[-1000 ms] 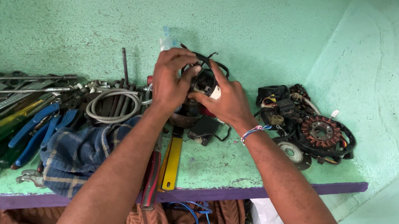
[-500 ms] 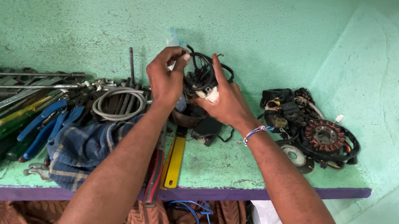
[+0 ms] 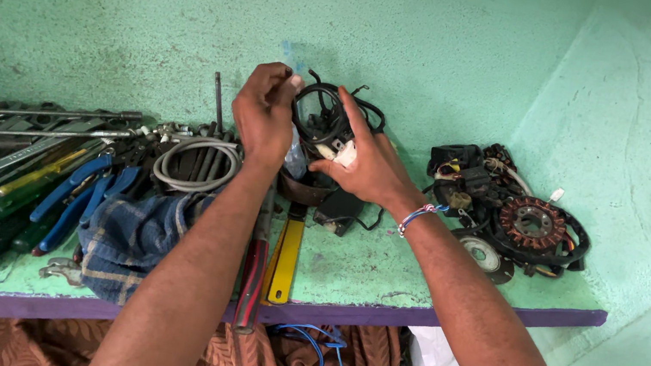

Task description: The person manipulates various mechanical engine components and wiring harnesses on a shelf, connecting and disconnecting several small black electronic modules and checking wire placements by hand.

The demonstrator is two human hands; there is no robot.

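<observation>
Both hands sit a little lower and more to the left in view than half a second ago, with the wire bundle still raised between them. The left hand (image 3: 264, 112) has its fingers pinched together on a black loop at the upper left of the black wire bundle (image 3: 333, 123). The right hand (image 3: 367, 168) cups the bundle from the right, fingers curled on it, thumb beside a white connector (image 3: 345, 154). The bundle is held above the green shelf (image 3: 365, 263), near the wall. Below it lie a yellow-handled tool (image 3: 286, 260) and a red-handled tool (image 3: 252, 280). Left are a coiled grey cable (image 3: 197, 161), a checked cloth (image 3: 133, 235) and blue-handled pliers (image 3: 80, 192). Right lies a stator coil (image 3: 532, 224).
</observation>
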